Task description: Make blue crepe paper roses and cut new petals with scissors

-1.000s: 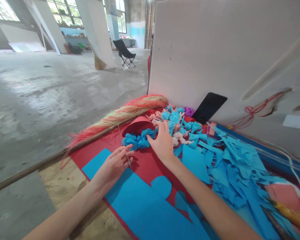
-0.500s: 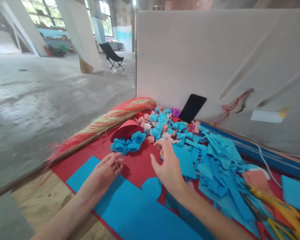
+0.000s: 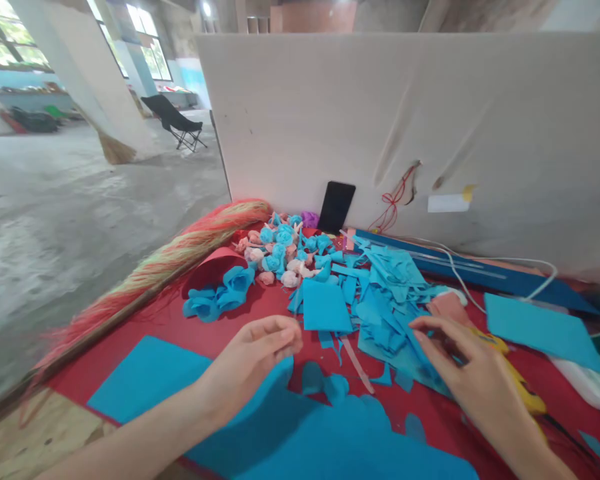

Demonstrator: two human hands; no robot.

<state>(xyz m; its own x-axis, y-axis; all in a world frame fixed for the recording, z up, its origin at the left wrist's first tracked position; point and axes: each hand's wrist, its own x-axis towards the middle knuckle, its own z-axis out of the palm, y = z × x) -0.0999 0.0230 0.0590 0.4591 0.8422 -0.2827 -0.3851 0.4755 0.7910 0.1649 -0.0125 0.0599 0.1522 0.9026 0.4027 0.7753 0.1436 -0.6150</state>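
My left hand (image 3: 266, 347) hovers above a large blue paper sheet (image 3: 300, 440), its fingertips pressed together; whatever they pinch is too small or thin to make out. My right hand (image 3: 463, 360) is over the right side of the table, fingers curved with a gap to the thumb, and nothing shows in it. Partly behind that hand lies a yellow tool with a black cord, probably a glue gun (image 3: 527, 393). Between the hands are a blue paper square (image 3: 326, 307) and a heap of blue paper scraps (image 3: 387, 300). Rounded blue petal pieces (image 3: 336, 388) rest by the large sheet.
Blue paper flowers (image 3: 220, 293) sit against a red paper cone (image 3: 215, 267). Behind them are many small pink and blue flowers (image 3: 280, 250). A dark phone (image 3: 337, 207) leans on the white panel (image 3: 305, 120). A pink fringed bundle (image 3: 180, 260) and pole border the left edge.
The view has turned right. My right hand has moved right, away from the flowers, toward the yellow tool. My left hand has closed its fingers; the thin strand across it earlier no longer shows.
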